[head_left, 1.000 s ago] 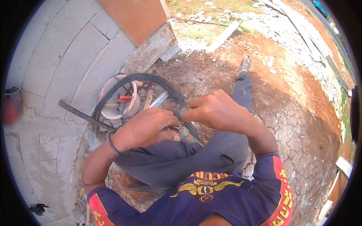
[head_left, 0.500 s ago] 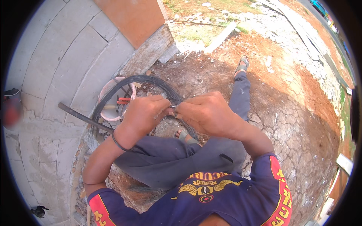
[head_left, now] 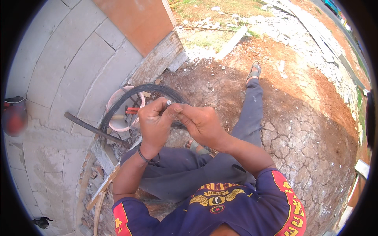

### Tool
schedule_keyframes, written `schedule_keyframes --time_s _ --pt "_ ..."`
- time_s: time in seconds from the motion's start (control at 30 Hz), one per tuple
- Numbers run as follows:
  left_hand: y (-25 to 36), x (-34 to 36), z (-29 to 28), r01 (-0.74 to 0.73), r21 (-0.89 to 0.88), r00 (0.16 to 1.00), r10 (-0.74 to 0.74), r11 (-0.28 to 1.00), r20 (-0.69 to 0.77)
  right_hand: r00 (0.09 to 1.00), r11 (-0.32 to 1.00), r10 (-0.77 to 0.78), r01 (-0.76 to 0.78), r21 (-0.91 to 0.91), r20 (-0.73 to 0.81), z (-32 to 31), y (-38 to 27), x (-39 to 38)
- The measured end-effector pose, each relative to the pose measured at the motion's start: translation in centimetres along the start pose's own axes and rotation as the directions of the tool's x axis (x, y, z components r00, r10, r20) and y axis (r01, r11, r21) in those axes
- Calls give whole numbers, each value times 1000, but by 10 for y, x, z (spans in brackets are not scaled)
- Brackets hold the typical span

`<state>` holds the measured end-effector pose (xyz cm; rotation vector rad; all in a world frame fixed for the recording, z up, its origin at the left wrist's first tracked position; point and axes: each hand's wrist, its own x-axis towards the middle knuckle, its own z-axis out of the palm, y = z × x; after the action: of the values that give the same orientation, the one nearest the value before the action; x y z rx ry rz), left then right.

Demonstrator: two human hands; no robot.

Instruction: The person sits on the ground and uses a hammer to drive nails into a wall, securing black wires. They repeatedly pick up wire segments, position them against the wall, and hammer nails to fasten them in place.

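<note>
My left hand (head_left: 155,122) is closed on a small silvery metal piece (head_left: 168,103), its top showing above the thumb; what it is exactly is too small to tell. My right hand (head_left: 201,124) has its fingertips pressed against my left thumb at that piece, closed around whatever part is hidden there. Behind both hands lies a coil of dark wire (head_left: 157,87), partly over a pink bucket (head_left: 116,100) holding red-handled and dark tools (head_left: 131,110). A dark bar (head_left: 88,126) lies at the left of the coil.
I sit on cracked dirt (head_left: 299,141), one leg (head_left: 247,114) stretched out. A grey block wall (head_left: 78,67) with an orange board (head_left: 134,19) stands at left, near wood offcuts (head_left: 101,185). A white plank (head_left: 232,41) and rubble lie ahead; a red object (head_left: 15,122) is at far left.
Both hands have come closer together, and my right hand has moved left. My left wrist has turned more upright, with the silvery piece now showing above the thumb.
</note>
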<state>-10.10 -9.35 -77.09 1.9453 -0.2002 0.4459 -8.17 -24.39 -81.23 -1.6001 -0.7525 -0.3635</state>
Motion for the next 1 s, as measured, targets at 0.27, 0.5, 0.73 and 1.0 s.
schedule_keyframes --time_s 0.27,0.5,0.73,1.0 --pt "-18 7 13 160 101 979 -145 982 -142 954 839 -299 254 -481 -17 11 8 -4" --pt "-8 -9 -4 477 -454 879 -402 753 257 955 800 -297 253 -544 8 -16 12 -6" --pt "-5 -14 4 384 -456 922 -310 803 232 910 758 -414 334 -560 -18 -12 5 -3" --pt "0 -20 16 360 -403 932 -346 842 109 870 646 -481 435 -627 108 -28 -5 0"
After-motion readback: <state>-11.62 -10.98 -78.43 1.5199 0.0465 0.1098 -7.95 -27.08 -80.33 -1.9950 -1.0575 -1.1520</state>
